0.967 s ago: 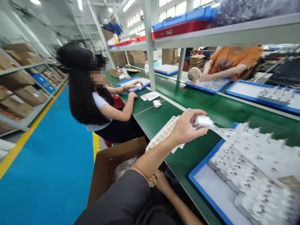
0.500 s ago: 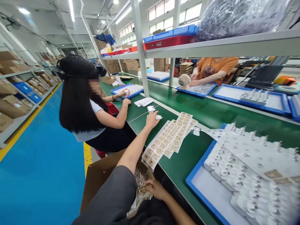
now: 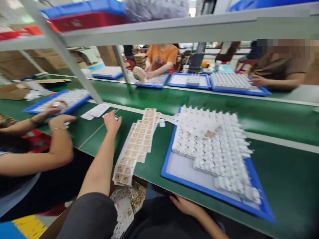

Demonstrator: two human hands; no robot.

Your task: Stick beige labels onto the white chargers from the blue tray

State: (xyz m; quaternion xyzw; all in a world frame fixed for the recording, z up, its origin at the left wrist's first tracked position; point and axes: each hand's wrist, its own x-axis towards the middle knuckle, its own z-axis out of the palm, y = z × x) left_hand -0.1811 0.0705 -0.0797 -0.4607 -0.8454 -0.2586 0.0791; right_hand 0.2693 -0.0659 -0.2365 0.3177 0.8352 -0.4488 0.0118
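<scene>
My left hand (image 3: 111, 120) reaches out over the green belt (image 3: 274, 172), fingers stretched flat and open, with a small white charger (image 3: 116, 117) just beyond its fingertips. To its right lie long sheets of tan-and-white labels (image 3: 138, 142). My right hand (image 3: 185, 205) rests open on my dark lap below the belt's near edge, holding nothing. In front of me sits a blue tray (image 3: 174, 176) packed with several white chargers (image 3: 216, 149), with a partly peeled label sheet (image 3: 196, 122) draped over their far left corner.
A co-worker's hands (image 3: 58, 119) work at the left beside another blue tray (image 3: 62, 99) and a white pad of parts (image 3: 96, 111). A slanted shelf post (image 3: 67, 56) rises from the belt. Two people work at trays across the belt. Label scraps (image 3: 128, 202) lie below the edge.
My view swung right, from the co-worker toward my tray. My left hand carried a white charger out to the left, set it on the belt and now lies open beside it. My right hand stayed at my lap.
</scene>
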